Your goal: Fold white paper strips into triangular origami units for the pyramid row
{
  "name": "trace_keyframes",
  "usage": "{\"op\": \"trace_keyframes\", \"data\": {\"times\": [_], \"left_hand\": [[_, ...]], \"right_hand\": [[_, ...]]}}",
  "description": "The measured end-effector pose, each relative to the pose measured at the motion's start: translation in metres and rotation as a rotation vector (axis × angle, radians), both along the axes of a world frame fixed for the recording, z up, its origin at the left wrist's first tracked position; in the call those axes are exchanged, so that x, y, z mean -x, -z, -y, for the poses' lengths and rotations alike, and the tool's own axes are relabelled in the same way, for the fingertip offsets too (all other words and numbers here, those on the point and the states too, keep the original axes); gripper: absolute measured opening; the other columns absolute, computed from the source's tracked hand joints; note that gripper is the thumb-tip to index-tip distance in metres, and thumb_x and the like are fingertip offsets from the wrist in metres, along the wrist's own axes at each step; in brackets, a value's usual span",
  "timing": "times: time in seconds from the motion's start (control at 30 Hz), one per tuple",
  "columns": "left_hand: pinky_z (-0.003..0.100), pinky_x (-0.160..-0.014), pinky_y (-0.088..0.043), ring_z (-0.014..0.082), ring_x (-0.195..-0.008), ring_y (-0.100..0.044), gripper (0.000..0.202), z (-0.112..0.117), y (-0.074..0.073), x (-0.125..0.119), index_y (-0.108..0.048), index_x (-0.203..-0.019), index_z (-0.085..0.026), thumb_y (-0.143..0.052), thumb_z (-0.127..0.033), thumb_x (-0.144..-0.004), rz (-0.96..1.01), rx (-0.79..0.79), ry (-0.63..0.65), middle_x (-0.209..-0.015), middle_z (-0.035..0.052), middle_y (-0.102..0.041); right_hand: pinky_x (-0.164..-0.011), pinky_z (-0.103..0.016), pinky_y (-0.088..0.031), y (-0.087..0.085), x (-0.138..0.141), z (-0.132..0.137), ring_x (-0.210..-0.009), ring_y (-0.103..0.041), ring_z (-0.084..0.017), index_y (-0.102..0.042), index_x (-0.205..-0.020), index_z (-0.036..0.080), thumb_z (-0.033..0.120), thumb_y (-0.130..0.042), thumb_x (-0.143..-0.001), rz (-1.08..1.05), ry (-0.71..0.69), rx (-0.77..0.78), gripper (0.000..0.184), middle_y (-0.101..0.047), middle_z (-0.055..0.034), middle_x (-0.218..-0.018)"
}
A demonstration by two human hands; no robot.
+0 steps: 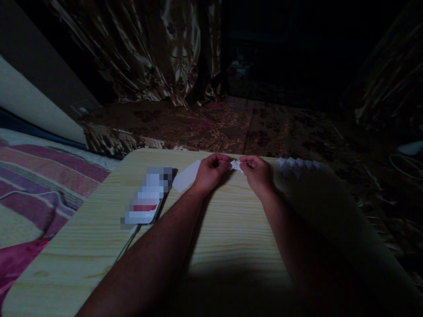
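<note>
The left hand [210, 171] and right hand [259, 171] pinch a small folded white paper [236, 166] between them — a white sheet [185, 177] just beside the left, pointed white pieces [291, 163] near the right, a wooden table [231, 224] below.

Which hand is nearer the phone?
Left. The left hand is to the right of the phone, past the flat white paper; the right hand is farther right, across the folded paper.

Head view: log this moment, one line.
left hand: pinches folded paper; right hand: pinches folded paper; white shapes, phone: on table
</note>
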State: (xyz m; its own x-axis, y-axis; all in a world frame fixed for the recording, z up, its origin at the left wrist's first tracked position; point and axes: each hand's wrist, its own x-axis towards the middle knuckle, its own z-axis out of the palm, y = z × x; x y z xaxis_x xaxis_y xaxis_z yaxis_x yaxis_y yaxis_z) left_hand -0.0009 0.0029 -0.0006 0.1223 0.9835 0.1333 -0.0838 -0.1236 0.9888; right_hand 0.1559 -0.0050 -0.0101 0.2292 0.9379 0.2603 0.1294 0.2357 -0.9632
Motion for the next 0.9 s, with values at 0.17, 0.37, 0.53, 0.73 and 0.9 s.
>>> {"op": "trace_keyframes", "data": {"times": [0.17,0.37,0.53,0.73,0.9], "left_hand": [[0.020,-0.054,-0.038,0.0082,-0.056,-0.049,0.033,-0.0013,0.0041,-0.0002,-0.067,-0.094,-0.014,-0.071,-0.034,-0.068,-0.112,-0.044,0.014,-0.071,0.0014,-0.061],[0.020,-0.050,-0.034,0.0079,-0.054,-0.046,0.029,-0.0014,0.0057,0.0006,-0.069,-0.089,-0.014,-0.068,-0.037,-0.072,-0.190,-0.087,0.036,-0.069,0.0016,-0.062],[0.021,-0.054,-0.037,0.0096,-0.057,-0.049,0.029,-0.0016,0.0054,0.0012,-0.070,-0.085,-0.014,-0.066,-0.040,-0.074,-0.227,-0.120,0.027,-0.071,0.0032,-0.065],[0.022,-0.055,-0.038,0.0094,-0.058,-0.050,0.027,-0.0013,0.0041,0.0005,-0.070,-0.083,-0.014,-0.066,-0.039,-0.073,-0.198,-0.092,0.022,-0.071,0.0027,-0.066],[0.022,-0.054,-0.037,0.0096,-0.057,-0.049,0.027,-0.0008,0.0028,0.0005,-0.070,-0.082,-0.014,-0.067,-0.038,-0.072,-0.184,-0.067,0.009,-0.070,0.0027,-0.066]], "right_hand": [[-0.063,-0.026,-0.049,0.0009,-0.0009,-0.0004,-0.070,-0.063,-0.015,-0.066,-0.086,0.016,0.026,-0.063,-0.071,0.014,-0.004,-0.031,0.019,-0.069,-0.0039,-0.077],[-0.064,-0.027,-0.050,0.0023,0.0000,-0.0002,-0.070,-0.064,-0.016,-0.066,-0.085,0.017,0.027,-0.064,-0.071,0.007,-0.018,-0.049,0.018,-0.069,-0.0032,-0.075],[-0.064,-0.027,-0.050,-0.0004,0.0013,0.0013,-0.069,-0.064,-0.016,-0.066,-0.083,0.017,0.026,-0.064,-0.070,-0.016,-0.021,-0.035,0.016,-0.069,-0.0032,-0.075],[-0.064,-0.027,-0.050,-0.0024,0.0016,0.0023,-0.070,-0.064,-0.016,-0.066,-0.083,0.017,0.025,-0.065,-0.069,-0.002,-0.022,-0.046,0.016,-0.069,-0.0037,-0.076],[-0.066,-0.027,-0.051,-0.0018,0.0009,0.0017,-0.070,-0.063,-0.016,-0.065,-0.083,0.017,0.025,-0.064,-0.069,-0.007,-0.027,-0.047,0.016,-0.069,-0.0038,-0.077]]}}
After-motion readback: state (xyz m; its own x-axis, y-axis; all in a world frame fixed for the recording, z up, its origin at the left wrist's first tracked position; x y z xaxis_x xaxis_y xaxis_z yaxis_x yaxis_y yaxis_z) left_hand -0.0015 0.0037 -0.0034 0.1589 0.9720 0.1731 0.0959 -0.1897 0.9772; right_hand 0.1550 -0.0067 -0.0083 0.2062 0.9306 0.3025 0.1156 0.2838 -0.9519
